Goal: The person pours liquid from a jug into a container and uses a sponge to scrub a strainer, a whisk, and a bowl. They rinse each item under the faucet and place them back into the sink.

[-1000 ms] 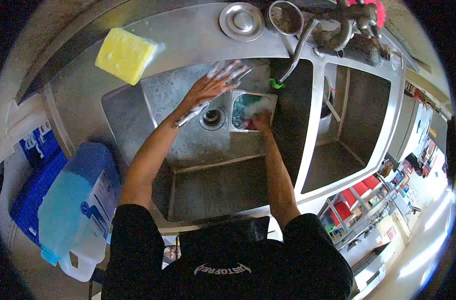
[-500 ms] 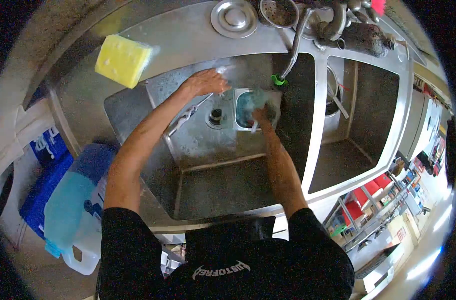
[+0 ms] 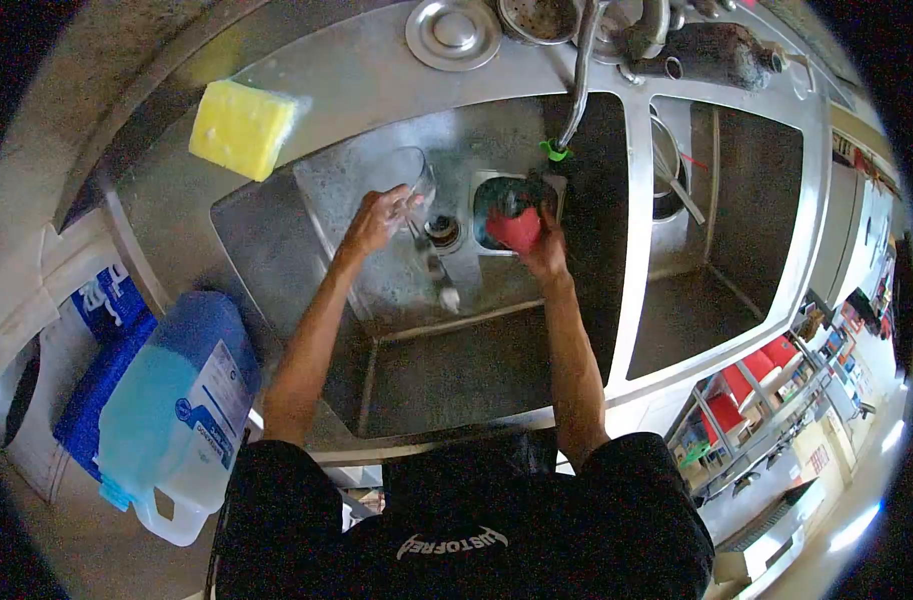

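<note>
My left hand [image 3: 378, 220] is closed round the lower part of a clear glass [image 3: 412, 172] over the left part of the sink [image 3: 476, 385]. In my right hand [image 3: 548, 250] is a red cloth or sponge [image 3: 514, 230], its exact kind unclear. That hand is over a square metal container [image 3: 491, 244] of bluish liquid, which the red item partly covers. Between my hands lies the round drain [image 3: 442, 231]. A long utensil [image 3: 438, 272] with a pale end slants across the basin floor below the drain.
A yellow sponge [image 3: 241, 128] sits on the back-left ledge, and a large jug of blue liquid [image 3: 181, 410] stands left of the sink. The faucet [image 3: 579, 90] with a green tip hangs over the basin. A second basin [image 3: 698, 320] holds a pot [image 3: 666, 150].
My left hand has moved left and down and now shows a clear glass. My right hand has risen from the container with the red item. The long utensil lies in a different position.
</note>
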{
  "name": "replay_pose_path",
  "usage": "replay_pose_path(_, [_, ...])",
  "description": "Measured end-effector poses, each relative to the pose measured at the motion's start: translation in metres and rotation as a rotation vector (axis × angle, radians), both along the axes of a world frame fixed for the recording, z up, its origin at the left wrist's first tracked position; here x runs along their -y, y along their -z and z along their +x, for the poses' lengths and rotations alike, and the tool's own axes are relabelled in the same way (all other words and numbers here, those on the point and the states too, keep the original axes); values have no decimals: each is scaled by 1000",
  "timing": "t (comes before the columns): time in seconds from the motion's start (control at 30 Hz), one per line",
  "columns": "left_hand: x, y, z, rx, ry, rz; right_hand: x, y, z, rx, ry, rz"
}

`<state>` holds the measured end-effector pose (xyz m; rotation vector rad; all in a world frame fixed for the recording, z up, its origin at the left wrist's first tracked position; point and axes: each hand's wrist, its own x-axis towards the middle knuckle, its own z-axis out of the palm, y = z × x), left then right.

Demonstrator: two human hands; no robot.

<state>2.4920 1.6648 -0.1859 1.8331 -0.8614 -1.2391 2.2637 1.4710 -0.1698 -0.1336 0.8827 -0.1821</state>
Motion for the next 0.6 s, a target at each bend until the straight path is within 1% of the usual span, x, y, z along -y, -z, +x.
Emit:
replay_pose_path(0.03, [-7,16,-10,-185,-254,-124,-2,8,1,99,33,8])
replay_pose_path(0.07, [-3,16,-15,-165,-309,-185,-8,47,-19,-109,-20,-179])
replay_pose_path(0.1, [4,8,-19,-143,-360,-247,-5,42,-8,-100,-26,-170])
replay_pose_path(0.13, [7,-1,-20,-125,-358,-154,-3,36,2,-408,-315,-540])
replay_pose_path(0.17, [6,-6,-18,-108,-353,-62,-6,38,6,-546,-456,-731])
replay_pose_path(0.2, [1,-4,-15,-350,-414,30,-9,38,11,-708,-603,-906])
replay_pose_path(0.23, [-4,0,-14,-346,-414,31,-15,43,15,-745,-598,-1098])
replay_pose_path(0.3, [-10,8,-18,-497,-602,-18,-33,65,10,-818,-583,-1486])
replay_pose_path(0.33, [-12,8,-21,-510,-647,-80,-44,78,7,-851,-570,-1681])
replay_pose_path(0.37, [-12,6,-22,-511,-648,-79,-52,89,10,-940,-540,-1673])
replay_pose_path(0.43, [-15,3,-21,-639,-747,-102,-68,110,18,-1113,-476,-1641])
replay_pose_path(0.5, [-12,-14,-21,-630,-730,-97,-53,81,17,-895,-410,-1416])
replay_pose_path(0.57, [-9,-24,-24,-628,-726,-84,-34,36,17,-684,-362,-1181])
replay_pose_path(0.6, [-7,-24,-27,-458,-707,-109,-29,17,20,-585,-339,-1062])
